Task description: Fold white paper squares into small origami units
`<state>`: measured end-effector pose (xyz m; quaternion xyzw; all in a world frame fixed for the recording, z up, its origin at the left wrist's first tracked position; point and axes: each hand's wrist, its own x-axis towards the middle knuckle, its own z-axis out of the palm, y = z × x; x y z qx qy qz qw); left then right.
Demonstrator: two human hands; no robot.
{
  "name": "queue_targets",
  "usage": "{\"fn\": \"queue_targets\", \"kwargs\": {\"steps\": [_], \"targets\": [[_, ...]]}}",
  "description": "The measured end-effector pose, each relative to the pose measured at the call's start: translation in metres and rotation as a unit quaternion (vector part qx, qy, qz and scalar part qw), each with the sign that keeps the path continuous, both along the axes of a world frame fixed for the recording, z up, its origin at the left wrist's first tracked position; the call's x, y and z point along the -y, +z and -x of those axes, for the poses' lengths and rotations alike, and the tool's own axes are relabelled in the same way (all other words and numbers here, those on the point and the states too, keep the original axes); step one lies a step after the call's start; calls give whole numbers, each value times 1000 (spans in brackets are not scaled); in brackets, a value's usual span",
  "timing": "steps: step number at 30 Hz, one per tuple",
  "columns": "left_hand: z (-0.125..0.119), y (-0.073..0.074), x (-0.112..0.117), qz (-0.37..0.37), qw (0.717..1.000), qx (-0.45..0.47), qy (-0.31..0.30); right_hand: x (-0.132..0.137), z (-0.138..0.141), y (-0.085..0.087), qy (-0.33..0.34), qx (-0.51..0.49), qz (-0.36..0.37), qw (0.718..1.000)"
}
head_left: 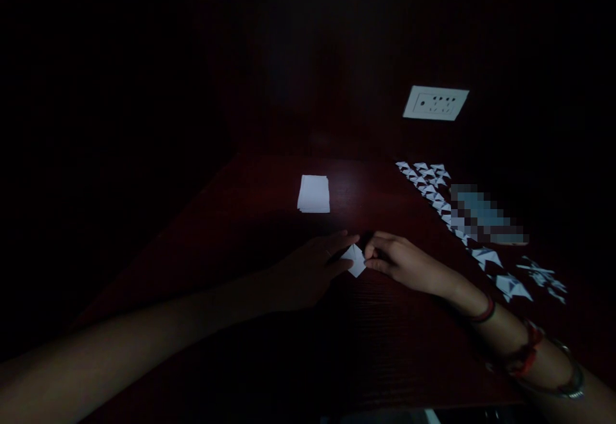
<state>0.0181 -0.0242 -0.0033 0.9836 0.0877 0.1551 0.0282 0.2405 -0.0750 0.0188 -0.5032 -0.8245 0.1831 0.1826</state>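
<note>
A small piece of white folded paper (356,262) lies between my hands, just above the dark red tabletop or on it; I cannot tell which. My left hand (312,267) holds its left side, the thumb over the paper and the fingers reaching along its upper edge. At the right corner, my right hand (397,257) pinches the paper between thumb and curled fingers. The paper has a pointed top and a crease down from it. Beyond my hands sits a stack of white paper sheets (314,194).
Rows of folded white paper pieces (437,201) run along the right of the table (240,206). Beside them are a blurred-out flat object (486,212) and a pile of thin white paper strips (543,276). A power socket (436,103) is on the back wall. The surroundings are very dark.
</note>
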Motion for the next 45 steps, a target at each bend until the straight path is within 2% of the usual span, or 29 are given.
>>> {"fn": "queue_targets", "kwargs": {"steps": [5, 10, 16, 23, 27, 30, 35, 45], "targets": [[0, 2, -1, -4, 999, -50, -22, 2, 2, -2, -13, -13, 10, 1000], [-1, 5, 0, -12, 998, -58, -15, 3, 2, -3, -20, -23, 8, 1000], [-2, 6, 2, -22, 999, -39, 0, 6, 6, 2, 0, -49, -17, 999], [-2, 1, 1, -29, 999, -20, -2, 7, 11, 3, -35, -82, -20, 996], [-1, -3, 2, -26, 1000, -6, 9, 7, 13, 2, -41, -68, -65, 995], [0, -5, 3, -30, 999, -7, 15, 6, 12, 2, -18, -40, -103, 994], [0, -4, 4, -50, 998, -29, 27, 4, 8, 0, 58, -3, -106, 993], [-2, -2, 6, -39, 999, -15, 30, 5, 7, -1, 103, 15, -90, 991]]}}
